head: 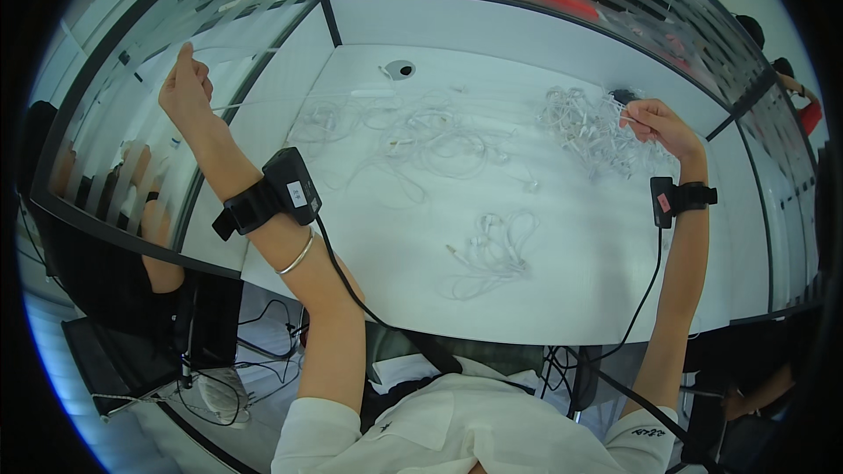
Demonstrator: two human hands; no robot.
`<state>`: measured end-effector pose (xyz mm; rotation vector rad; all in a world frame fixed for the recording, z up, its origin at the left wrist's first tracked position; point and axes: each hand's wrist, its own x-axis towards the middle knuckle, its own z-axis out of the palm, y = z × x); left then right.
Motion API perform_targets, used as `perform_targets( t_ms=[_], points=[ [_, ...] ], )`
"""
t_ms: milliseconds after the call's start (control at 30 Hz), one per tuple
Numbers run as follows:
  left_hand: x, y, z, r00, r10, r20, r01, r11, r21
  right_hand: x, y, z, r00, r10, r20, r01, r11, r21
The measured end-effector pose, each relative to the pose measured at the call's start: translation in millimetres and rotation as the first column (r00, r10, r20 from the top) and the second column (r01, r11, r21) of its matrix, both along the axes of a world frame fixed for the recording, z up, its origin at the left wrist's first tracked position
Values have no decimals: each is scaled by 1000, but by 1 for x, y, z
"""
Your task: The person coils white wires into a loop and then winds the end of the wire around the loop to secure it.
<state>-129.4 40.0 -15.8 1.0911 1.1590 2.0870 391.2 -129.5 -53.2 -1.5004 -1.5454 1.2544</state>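
My left hand [189, 84], raised at the far left beside the glass partition, is closed on a thin white cable [247, 104]. That cable seems to run across above the desk towards my right hand [652, 121], whose fingers pinch a white strand at the right. Below and beside the right hand lies a tangled heap of white cables or ties [583, 125]. Loosely coiled white cables [454, 145] spread over the middle of the white desk [395, 263]. Nearer to me sits a looped bundle of white cable [504, 247] with a small metallic plug end.
Low partitions with a dark frame [527, 6] and striped glass enclose the desk. A cable grommet [400, 70] is set near its back. Black cords run from the wrist-worn devices [293, 185] past the desk's front edge. People sit beyond the partitions at left, back and right.
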Motion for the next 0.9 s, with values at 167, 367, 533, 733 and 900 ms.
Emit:
perform_targets(
  t_ms=[167,367,533,733,900],
  points=[
    [-1,5,0,995,-22,-95,22,1000,2,2,-7,-2,995,-81,48,80,997,22],
    [0,11,-5,999,9,-37,-9,1000,9,-9,-11,3,990,-137,18,136,990,29],
    [2,10,-1,998,-19,-56,16,999,-42,-7,-8,-2,936,-263,235,252,965,76],
    [0,21,-6,996,83,-31,-82,996,39,-17,-17,-4,919,-180,352,107,970,217],
    [-3,34,-22,847,231,-479,-210,973,99,-10,-40,6,909,-302,288,193,916,352]
  ],
)
